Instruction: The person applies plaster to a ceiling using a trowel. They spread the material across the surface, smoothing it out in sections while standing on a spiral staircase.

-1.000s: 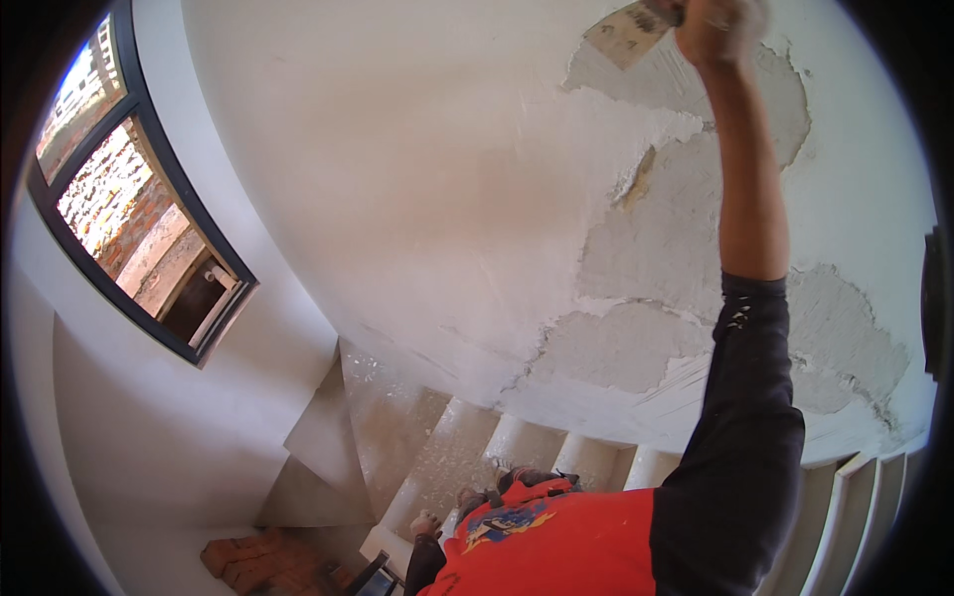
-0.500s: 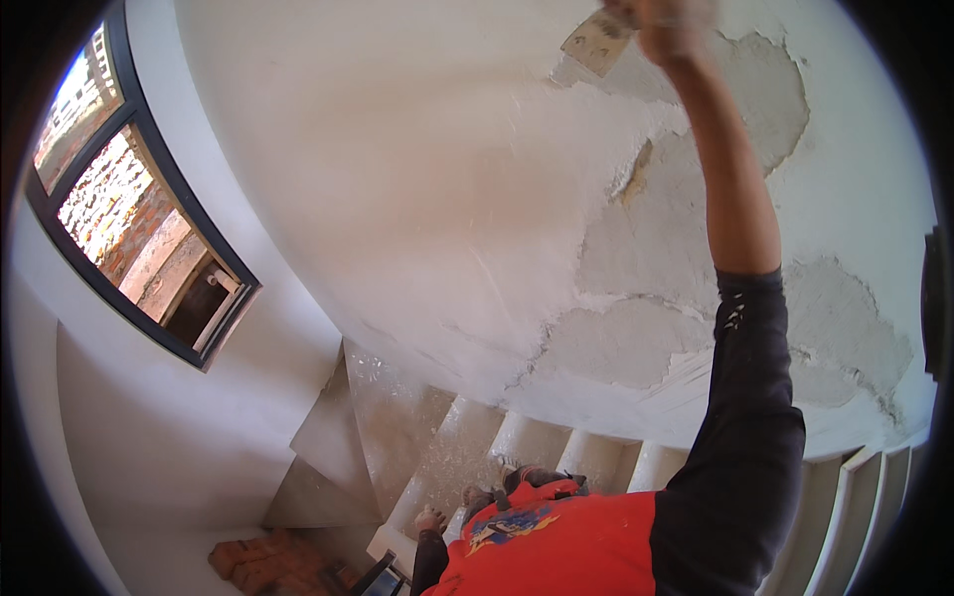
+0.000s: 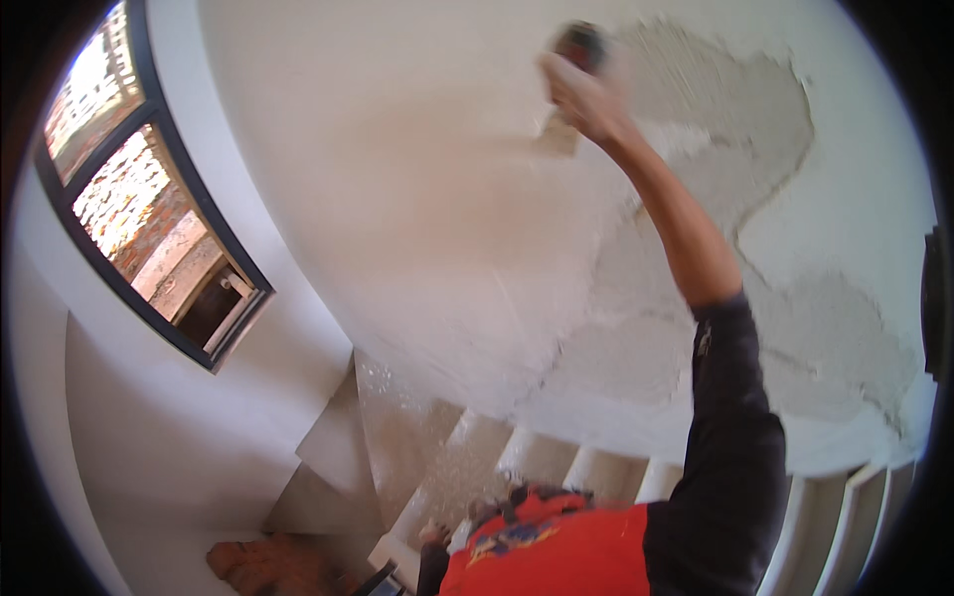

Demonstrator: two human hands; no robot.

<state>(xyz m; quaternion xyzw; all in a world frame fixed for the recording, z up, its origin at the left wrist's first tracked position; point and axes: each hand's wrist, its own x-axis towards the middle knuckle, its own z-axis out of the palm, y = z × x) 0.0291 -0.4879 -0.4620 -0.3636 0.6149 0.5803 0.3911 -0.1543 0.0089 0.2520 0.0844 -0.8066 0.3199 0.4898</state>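
My right hand (image 3: 596, 99) is raised high in front of the wall, closed around a scraper. The scraper's dark handle end (image 3: 580, 48) sticks out above my fist. Its broad pale blade (image 3: 559, 136) points down at the white wall (image 3: 417, 199), just left of a rough grey patch (image 3: 696, 89) where the surface coat is gone. Motion blurs the tool, so I cannot tell whether the blade touches the wall. Down by my red shirt, my left hand (image 3: 434, 533) hangs low and small, its fingers seemingly apart and holding nothing.
Stairs (image 3: 477, 447) run along the foot of the wall, speckled with white debris. A dark-framed window (image 3: 159, 104) is at the left. Reddish bricks (image 3: 263, 566) lie at lower left. More bare grey patches (image 3: 835, 328) spread to the right.
My right hand has come down and left, and the scraper has turned from slanting left to blade-down with its handle up. My left hand stays low.
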